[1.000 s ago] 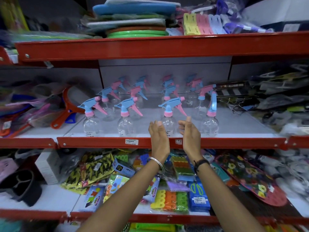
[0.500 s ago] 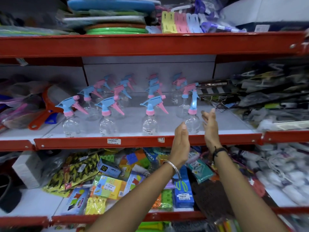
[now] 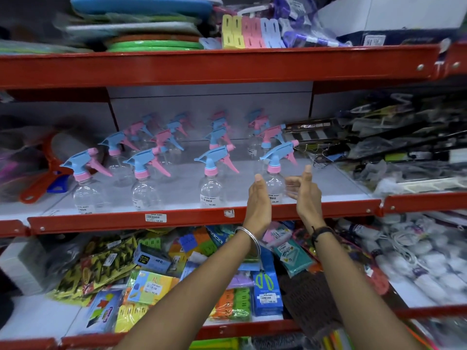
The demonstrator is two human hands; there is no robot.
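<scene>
Since the earlier frame both hands have shifted right along the front row, from the third bottle to the rightmost spray bottle (image 3: pixel 274 183), whose blue trigger head now faces left rather than end-on. Left hand (image 3: pixel 259 198) stands flat and upright, fingers straight, just beside the bottle's left flank. Right hand (image 3: pixel 304 192) flanks the other side, thumb up, fingers loosely bent toward the clear body; contact there cannot be told. Neither hand grips it. The bottle stands upright at the front of the middle shelf (image 3: pixel 177 218), near its red lip.

Risks, as I judge: the bottle looks light and empty, so a nudge from either palm could tip it over the lip or into its neighbour (image 3: pixel 211 188). The wire hangers (image 3: pixel 319 161) just behind could snag the trigger.
</scene>
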